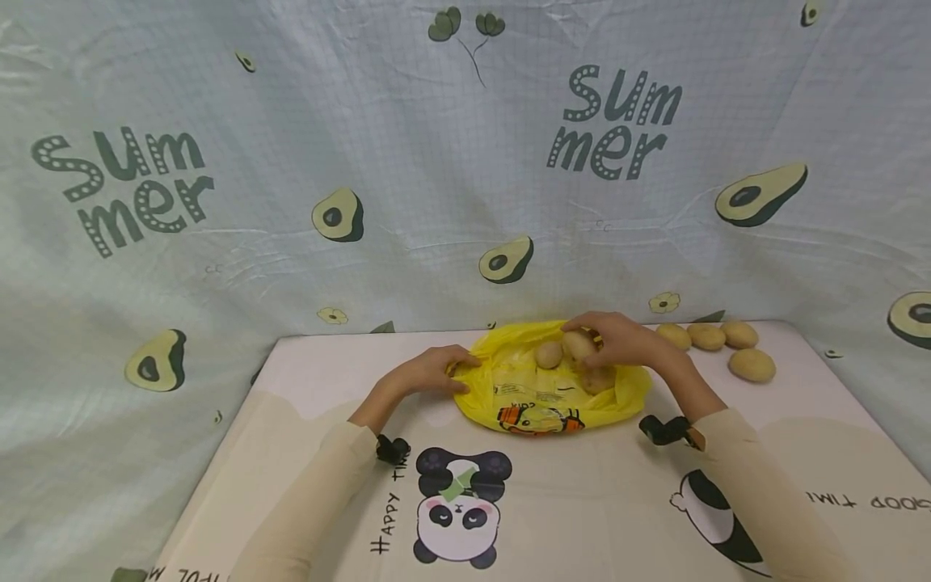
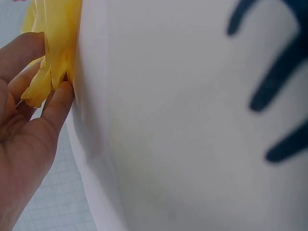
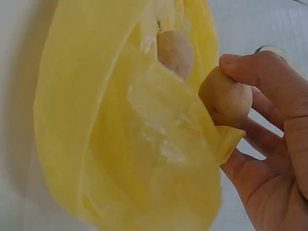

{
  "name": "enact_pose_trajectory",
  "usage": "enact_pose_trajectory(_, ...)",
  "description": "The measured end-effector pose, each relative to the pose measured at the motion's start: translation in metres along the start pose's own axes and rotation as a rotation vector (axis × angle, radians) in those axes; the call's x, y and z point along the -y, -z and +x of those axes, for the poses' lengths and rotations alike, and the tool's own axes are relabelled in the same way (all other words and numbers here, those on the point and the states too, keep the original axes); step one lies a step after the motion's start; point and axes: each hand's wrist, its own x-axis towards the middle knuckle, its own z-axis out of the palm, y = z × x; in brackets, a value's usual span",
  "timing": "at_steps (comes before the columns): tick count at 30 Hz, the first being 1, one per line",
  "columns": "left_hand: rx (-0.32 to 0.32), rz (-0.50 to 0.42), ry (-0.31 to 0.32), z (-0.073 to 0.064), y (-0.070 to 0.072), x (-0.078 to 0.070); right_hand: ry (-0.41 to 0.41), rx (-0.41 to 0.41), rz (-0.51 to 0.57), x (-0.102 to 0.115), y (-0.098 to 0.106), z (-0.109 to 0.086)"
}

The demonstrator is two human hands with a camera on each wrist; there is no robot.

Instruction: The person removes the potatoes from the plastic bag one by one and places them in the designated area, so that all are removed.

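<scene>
One potato part-hidden; dark print blurred

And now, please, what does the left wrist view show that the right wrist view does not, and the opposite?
Only the left wrist view shows the left hand, its fingers holding a gathered edge of the bag, and a blurred dark print.

Only the right wrist view shows the right hand, gripping a potato, and a second potato in the bag's opening.

Both share the yellow plastic bag, though different parts of it, and some pale tablecloth.
</scene>
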Motion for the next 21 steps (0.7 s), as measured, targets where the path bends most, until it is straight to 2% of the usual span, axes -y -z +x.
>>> enact_pose_trajectory(8, -0.002, -0.007, 0.005, -0.001, 0.000, -0.001, 0.059, -0.044, 0.066, 0.010, 0.001, -0.004)
enact_pose_trajectory(21, -0.003, -0.018, 0.015, 0.000, -0.001, -0.001, 0.090, -0.055, 0.111, 0.015, -0.001, -0.009)
